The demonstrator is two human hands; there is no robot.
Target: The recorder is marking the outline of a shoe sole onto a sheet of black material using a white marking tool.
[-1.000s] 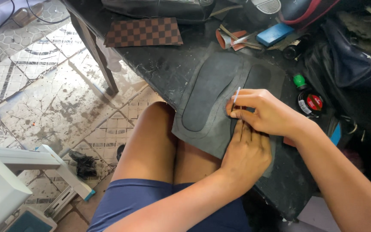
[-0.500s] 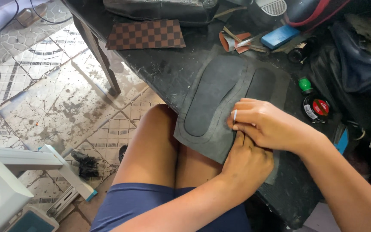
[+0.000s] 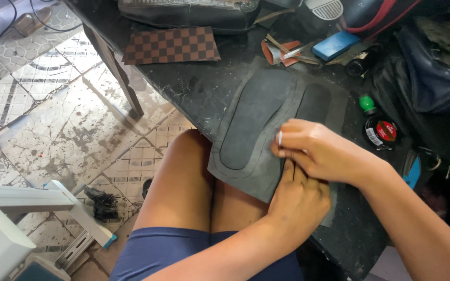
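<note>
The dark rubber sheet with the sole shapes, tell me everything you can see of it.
The dark rubber sheet is grey, matte and flexible-looking, with two sole-shaped outlines marked in it, one long, one partly hidden. It lies flat on the black table, its near corner overhanging the knees. The right hand and left hand press on its near edge.
</note>
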